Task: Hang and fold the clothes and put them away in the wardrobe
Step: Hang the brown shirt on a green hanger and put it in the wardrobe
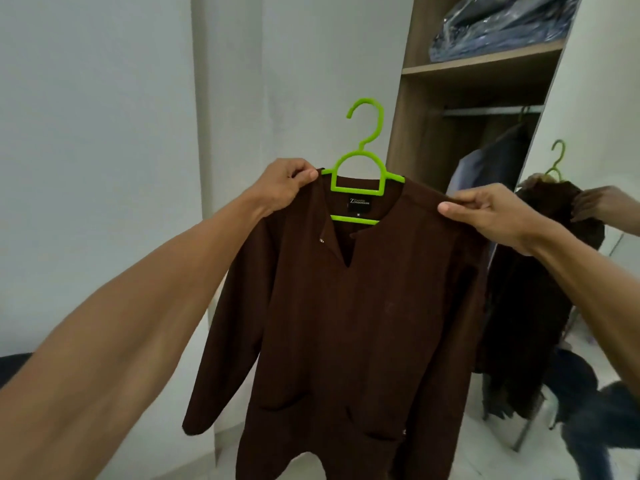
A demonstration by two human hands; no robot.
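A dark brown long-sleeved shirt [353, 323] hangs in front of me on a bright green plastic hanger [363, 161], whose hook points up and left. My left hand [284, 187] pinches the shirt's left shoulder over the hanger's arm. My right hand [491, 211] pinches the right shoulder seam. Both sleeves dangle freely. The open wooden wardrobe [415, 140] stands behind the shirt, to the right.
Inside the wardrobe a metal rail [491, 110] carries hanging garments [485, 168], and a shelf [485, 60] above holds clothes wrapped in plastic [498, 26]. A mirrored door [588, 98] at the right reflects my hands and the shirt. White walls stand left and behind.
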